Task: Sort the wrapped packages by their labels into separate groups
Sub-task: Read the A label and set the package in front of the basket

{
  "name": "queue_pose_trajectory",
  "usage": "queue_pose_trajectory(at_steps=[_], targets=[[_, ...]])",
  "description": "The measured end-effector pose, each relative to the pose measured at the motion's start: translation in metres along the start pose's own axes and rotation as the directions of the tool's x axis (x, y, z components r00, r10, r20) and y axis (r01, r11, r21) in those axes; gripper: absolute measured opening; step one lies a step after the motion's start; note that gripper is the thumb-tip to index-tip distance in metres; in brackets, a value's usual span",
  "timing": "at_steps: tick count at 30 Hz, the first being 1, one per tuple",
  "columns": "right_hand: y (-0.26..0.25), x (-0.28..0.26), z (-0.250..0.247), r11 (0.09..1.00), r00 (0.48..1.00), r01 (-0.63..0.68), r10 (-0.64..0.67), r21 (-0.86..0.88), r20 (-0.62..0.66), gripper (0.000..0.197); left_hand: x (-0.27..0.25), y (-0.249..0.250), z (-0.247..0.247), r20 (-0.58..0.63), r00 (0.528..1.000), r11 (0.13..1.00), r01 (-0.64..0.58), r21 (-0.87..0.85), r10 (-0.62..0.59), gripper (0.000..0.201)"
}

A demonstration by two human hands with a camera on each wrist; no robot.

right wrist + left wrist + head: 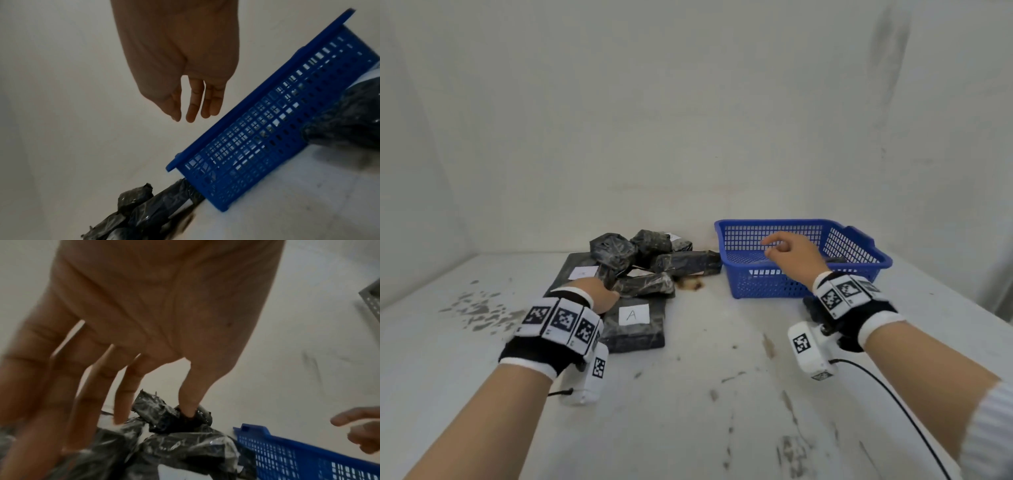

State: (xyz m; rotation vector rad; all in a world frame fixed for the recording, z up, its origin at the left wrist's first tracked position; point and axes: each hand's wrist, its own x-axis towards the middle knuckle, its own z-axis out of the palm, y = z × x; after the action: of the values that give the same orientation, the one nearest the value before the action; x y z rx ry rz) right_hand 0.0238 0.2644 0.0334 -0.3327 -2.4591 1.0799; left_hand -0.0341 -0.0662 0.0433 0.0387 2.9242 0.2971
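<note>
L hand [599, 294] sits low on the pile [650, 260] of black-wrapped pkgs, fingers straight & spread. In the left wrist view its fingers [123, 395] reach down onto the wrap and the thumb tip presses into a crumpled pkg [164, 415]; nothing is curled round or pinched.

R hand [791, 253] hovers over the blue basket [808, 284], holding nothing. Its fingers hang loose, slightly bent, index stretched toward the L hand's side. The right wrist view shows the fingers [193, 104] slack & apart in the air, above the basket rim.

Pkgs: the heap lies just ahead of the L hand, between it and the wall. It is made of several lumpy bundles and two long ones, the far long one [688, 262] touching the basket's near-left corner. Under and just R of the L hand lies a flat pkg [637, 325] w/ a white label reading "A". Another flat pkg [575, 270] lies beyond the L hand w/ a white label whose letter is too small to read. One dark pkg [347, 120] lies inside the basket, below and R of the R hand.

All rest on a stained white table [722, 394]. A brown stain [690, 284] lies between pile & basket. Both wrists carry marker bands & a white camera unit; a black cable trails from the R one.
</note>
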Motion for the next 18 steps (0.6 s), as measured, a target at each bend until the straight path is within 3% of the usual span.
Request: queue_pose_trajectory(at_steps=[4,9,13,16,18], targets=[[-0.012,-0.007,0.02,0.996,0.998,-0.064,0.065,-0.063,0.011,0.024,-0.016,-0.002,0.011,0.08,0.997,1.0,0.01,-0.002,-0.01,0.069],[-0.016,-0.012,0.025,0.99,0.993,-0.12,0.12,-0.075,0.003,0.026,-0.025,0.009,0.023,0.069,0.998,0.999,0.005,-0.049,-0.002,0.067],[-0.015,-0.012,0.023,0.99,0.991,-0.135,0.135,-0.042,-0.014,0.026,-0.028,0.012,0.027,0.12,0.992,0.977,0.064,-0.202,-0.04,0.062],[-0.013,-0.011,0.023,0.992,0.991,-0.125,0.125,0.013,-0.044,0.026,-0.018,0.008,0.027,0.222,0.975,0.859,0.127,-0.496,-0.016,0.053],[-0.013,-0.011,0.025,0.991,0.991,-0.115,0.119,0.069,-0.065,0.025,-0.013,0.005,0.019,0.289,0.957,0.786,0.197,-0.586,-0.025,0.043]])
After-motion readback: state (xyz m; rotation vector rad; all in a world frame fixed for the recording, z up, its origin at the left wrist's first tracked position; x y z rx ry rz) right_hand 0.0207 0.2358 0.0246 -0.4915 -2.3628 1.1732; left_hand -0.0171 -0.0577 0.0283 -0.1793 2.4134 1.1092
